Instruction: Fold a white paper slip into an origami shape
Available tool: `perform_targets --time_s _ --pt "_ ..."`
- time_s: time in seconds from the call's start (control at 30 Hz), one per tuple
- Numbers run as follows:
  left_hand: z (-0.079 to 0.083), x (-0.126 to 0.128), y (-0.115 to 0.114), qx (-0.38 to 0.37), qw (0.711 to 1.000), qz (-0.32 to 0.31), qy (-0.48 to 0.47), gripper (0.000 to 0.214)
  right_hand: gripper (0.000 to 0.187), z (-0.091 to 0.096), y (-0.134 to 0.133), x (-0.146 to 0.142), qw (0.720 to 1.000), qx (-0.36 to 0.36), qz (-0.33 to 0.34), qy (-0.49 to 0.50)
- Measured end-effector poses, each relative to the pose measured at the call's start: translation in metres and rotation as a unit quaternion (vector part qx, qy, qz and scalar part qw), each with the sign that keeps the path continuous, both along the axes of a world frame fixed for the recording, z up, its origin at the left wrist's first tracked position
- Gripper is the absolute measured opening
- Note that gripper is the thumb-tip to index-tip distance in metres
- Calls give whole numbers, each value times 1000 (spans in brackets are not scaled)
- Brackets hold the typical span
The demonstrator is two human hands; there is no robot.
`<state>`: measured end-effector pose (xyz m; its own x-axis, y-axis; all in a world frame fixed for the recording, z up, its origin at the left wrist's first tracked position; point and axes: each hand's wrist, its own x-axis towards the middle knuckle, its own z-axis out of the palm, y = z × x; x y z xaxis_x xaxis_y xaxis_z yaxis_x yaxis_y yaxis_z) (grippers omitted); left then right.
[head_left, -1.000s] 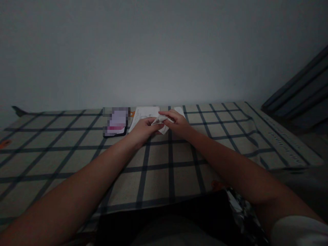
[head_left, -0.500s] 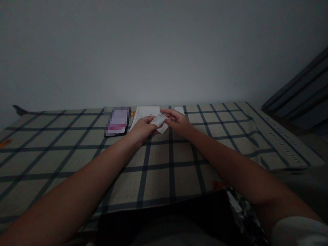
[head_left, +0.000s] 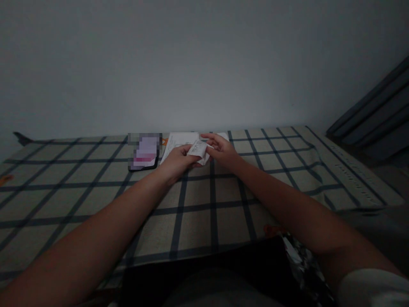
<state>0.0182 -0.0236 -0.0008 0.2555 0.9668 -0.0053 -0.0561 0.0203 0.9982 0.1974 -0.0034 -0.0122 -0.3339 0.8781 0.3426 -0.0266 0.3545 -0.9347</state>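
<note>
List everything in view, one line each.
paper slip: one, white, crumpled, pinched between both hands
paper sheet: one, white, flat on the cloth behind the hands
phone: one, dark case, on the cloth left of the sheet
checked cloth: one, beige with dark lines, covering the surface
wall: one, pale grey, behind
striped fabric: one, dark, far right
dark garment: one, black, bottom edge
left hand: one, grips the slip's left end
right hand: one, grips its right end

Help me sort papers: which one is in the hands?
The small creased slip, pinched between left hand and right hand; the larger sheet lies flat behind.
</note>
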Motion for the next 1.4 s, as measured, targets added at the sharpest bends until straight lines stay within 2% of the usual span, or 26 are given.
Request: perform_targets --time_s 0.13,0.23,0.3,0.43,0.67,0.93,1.4 --pt "1 -2 3 15 998 37 -38 42 45 -1 3 -2 999 -32 -4 6" --pt "4 -1 3 22 995 85 -47 44 32 0 1 -1 998 -51 -15 -19" --pt "8 1 0 31 994 99 -34 43 26 2 -2 0 997 -51 4 -55" --pt "13 3 -4 40 994 100 -17 45 29 7 -8 1 994 -30 41 -101" --pt "8 -3 -1 106 988 105 51 46 28 5 -8 3 992 -27 41 -115" --pt "7 -3 -2 126 980 116 102 44 26 9 -10 4 989 -26 41 -139" --pt "8 -1 -2 80 989 115 49 44 27 7 -10 4 988 -33 49 -140"
